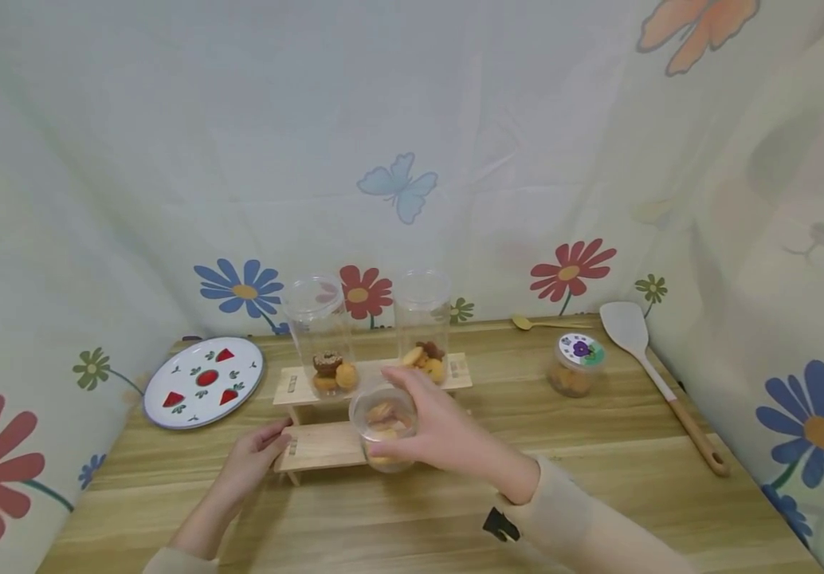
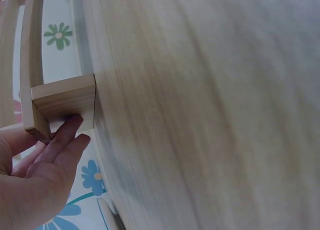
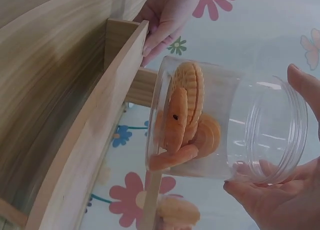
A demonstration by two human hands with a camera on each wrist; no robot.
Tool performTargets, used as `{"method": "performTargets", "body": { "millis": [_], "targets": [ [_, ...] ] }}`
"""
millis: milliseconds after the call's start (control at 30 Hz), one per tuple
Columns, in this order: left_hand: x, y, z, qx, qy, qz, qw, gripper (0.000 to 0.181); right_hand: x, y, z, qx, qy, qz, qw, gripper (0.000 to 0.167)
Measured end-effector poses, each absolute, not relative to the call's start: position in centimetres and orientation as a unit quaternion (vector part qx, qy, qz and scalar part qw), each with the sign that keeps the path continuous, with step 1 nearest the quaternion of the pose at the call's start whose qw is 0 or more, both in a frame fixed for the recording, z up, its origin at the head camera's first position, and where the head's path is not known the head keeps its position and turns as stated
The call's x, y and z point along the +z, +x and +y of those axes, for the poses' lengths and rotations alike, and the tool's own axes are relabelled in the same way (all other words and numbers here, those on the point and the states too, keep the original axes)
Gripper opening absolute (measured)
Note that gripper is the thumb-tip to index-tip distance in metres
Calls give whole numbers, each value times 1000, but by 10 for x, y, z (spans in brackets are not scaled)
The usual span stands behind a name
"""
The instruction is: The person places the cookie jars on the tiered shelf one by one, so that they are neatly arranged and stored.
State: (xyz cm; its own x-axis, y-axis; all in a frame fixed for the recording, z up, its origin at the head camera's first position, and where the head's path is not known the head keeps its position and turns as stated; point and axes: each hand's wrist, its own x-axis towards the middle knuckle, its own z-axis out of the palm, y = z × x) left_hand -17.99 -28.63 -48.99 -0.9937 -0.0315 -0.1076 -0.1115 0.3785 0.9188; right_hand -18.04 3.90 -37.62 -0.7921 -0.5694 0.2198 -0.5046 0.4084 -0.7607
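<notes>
My right hand (image 1: 451, 426) grips a clear plastic jar (image 3: 215, 85) near its threaded rim, thumb on one side and fingers on the other. Several cookies (image 3: 187, 102) lie at the bottom of this jar, and no lid shows on it. In the head view it is at the lower step of a two-tier wooden stand (image 1: 322, 446), right of the step's middle; whether it touches the step I cannot tell. At the step's left end, my left hand (image 1: 250, 462) pinches the wood, with fingers (image 2: 65, 155) under the board.
Two tall clear jars with cookies, left (image 1: 319, 335) and right (image 1: 422, 319), stand on the upper step. A watermelon-patterned plate (image 1: 243, 383) lies left. To the right are a lidded cookie tub (image 1: 575, 371), a yellow spoon (image 1: 523, 323) and a spatula (image 1: 627, 327) with a wooden handle.
</notes>
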Motion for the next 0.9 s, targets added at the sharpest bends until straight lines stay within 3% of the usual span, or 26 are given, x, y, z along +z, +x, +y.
{"method": "performTargets", "body": {
  "millis": [433, 900],
  "targets": [
    [-486, -179, -284, 558, -44, 827, 42, 46, -385, -182, 1, -463, -307, 829, 67, 100],
    [-488, -180, -283, 560, -41, 827, 36, 45, -412, -183, -21, -469, -287, 835, 15, 100]
  ]
}}
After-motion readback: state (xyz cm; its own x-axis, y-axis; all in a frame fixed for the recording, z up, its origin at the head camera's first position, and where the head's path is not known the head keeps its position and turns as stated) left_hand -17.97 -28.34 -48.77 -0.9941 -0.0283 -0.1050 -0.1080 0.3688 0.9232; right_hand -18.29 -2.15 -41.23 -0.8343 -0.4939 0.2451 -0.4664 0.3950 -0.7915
